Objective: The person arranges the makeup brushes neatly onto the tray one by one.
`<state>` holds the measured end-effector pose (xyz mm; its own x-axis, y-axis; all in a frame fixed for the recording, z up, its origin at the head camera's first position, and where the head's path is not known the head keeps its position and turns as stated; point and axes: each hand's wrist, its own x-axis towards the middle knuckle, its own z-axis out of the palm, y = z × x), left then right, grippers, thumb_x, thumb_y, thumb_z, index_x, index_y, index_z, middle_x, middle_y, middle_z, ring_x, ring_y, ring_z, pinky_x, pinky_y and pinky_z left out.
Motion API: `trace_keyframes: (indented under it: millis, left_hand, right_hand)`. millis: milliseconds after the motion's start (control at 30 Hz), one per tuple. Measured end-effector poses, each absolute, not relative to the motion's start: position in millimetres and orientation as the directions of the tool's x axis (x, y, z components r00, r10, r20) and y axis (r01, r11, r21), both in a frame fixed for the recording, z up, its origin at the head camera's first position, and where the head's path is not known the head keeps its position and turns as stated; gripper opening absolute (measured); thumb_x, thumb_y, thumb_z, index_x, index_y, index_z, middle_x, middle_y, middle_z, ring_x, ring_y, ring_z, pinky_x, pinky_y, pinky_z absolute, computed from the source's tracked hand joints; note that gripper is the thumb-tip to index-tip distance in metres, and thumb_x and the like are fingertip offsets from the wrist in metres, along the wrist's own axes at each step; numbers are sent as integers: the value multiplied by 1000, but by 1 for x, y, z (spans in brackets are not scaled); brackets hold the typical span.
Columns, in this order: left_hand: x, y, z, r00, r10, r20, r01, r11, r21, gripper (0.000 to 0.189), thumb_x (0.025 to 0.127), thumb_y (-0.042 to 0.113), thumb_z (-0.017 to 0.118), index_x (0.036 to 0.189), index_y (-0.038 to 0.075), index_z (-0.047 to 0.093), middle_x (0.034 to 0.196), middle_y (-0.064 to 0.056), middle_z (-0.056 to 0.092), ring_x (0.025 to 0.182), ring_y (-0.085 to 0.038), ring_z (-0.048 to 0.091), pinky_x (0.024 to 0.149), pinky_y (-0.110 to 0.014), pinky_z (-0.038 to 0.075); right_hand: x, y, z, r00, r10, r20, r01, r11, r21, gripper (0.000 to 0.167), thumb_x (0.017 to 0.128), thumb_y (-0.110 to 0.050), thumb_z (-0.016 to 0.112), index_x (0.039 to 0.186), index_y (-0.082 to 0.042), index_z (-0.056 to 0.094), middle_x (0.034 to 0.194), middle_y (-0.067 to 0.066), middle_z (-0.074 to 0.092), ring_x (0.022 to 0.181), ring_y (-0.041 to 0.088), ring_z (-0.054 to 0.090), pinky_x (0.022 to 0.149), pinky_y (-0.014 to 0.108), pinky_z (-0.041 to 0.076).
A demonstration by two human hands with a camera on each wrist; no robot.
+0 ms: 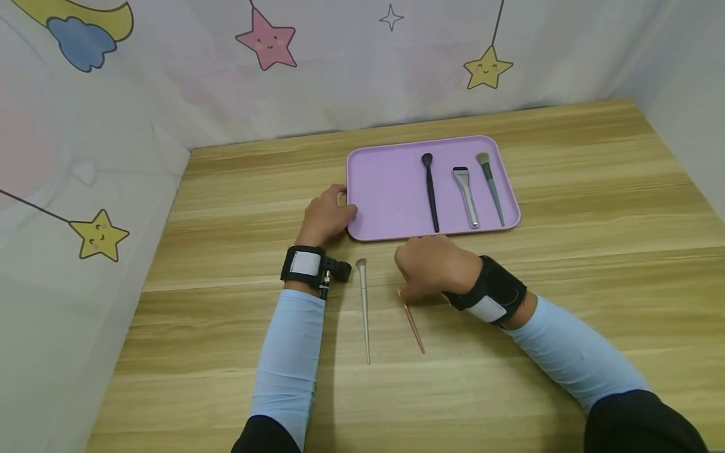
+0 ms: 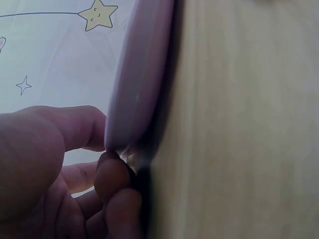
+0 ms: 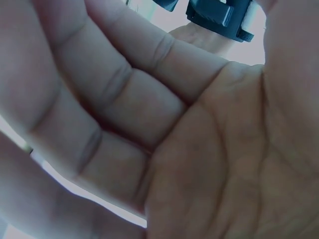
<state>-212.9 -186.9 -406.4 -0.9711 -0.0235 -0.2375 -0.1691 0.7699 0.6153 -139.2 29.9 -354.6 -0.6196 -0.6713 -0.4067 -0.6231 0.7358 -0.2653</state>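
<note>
My left hand (image 1: 325,217) holds the left front corner of a lilac tray (image 1: 385,189), thumb at the rim and fingers curled beneath it in the left wrist view. Just in front of the tray, my right hand (image 1: 435,267) pinches a thin copper-pink makeup brush (image 1: 414,327). Its upper end is hidden by the fingers, while the handle slants down toward me. The right wrist view shows curled fingers (image 3: 124,94) and a bare palm. Between the hands, a silvery makeup brush (image 1: 365,314) lies on the table, bristles pointing away from me.
On the tray's right half lie a black makeup brush (image 1: 431,192), a flat silver brush (image 1: 467,198) and a green-handled brush (image 1: 491,189). Beneath everything is a wood-grain table (image 1: 600,251). A white curtain (image 1: 340,82) with stars hangs behind it.
</note>
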Motion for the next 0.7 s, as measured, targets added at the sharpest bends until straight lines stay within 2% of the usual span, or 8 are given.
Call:
trace_keyframes:
  millis: [167,333,467,700]
  left_hand:
    - [-213,-187,-406,-968,-26,-249,-179,766,617,59,94,27,56,150,12,45,116,-18,62,61,-20,61,58,-32,47]
    - [-213,-187,-406,-968,-24,-249,-176,770,613,60,94,27,56,151,12,45,121,-18,60,66,-22,61,61,-33,47]
    - [-213,-187,-406,-969,-24,-247,-176,767,617,60,94,27,56,151,13,45,117,-17,61,64,-22,60,60,-33,46]
    - [-213,-186,-407,-968,-37,-249,-190,759,623,59,94,26,57,150,13,46,103,-15,64,58,-19,59,55,-31,46]
  right_hand:
    - [-134,27,-355,-617,-665,-422,-634,737,-234,40,80,-34,77,57,-17,50,60,-6,44,56,13,44,49,34,44]
    - [-129,22,-357,-607,-656,-449,-635,740,-222,28,75,-29,76,62,-18,53,65,-5,49,58,13,46,49,33,43]
    - [-127,21,-357,-591,-665,-456,-646,729,-225,26,70,-30,78,63,-19,56,67,-5,52,58,13,47,50,34,44]
    - [-126,20,-361,-579,-687,-439,-673,706,-218,25,70,-28,81,62,-19,58,67,-5,57,59,13,53,50,35,46]
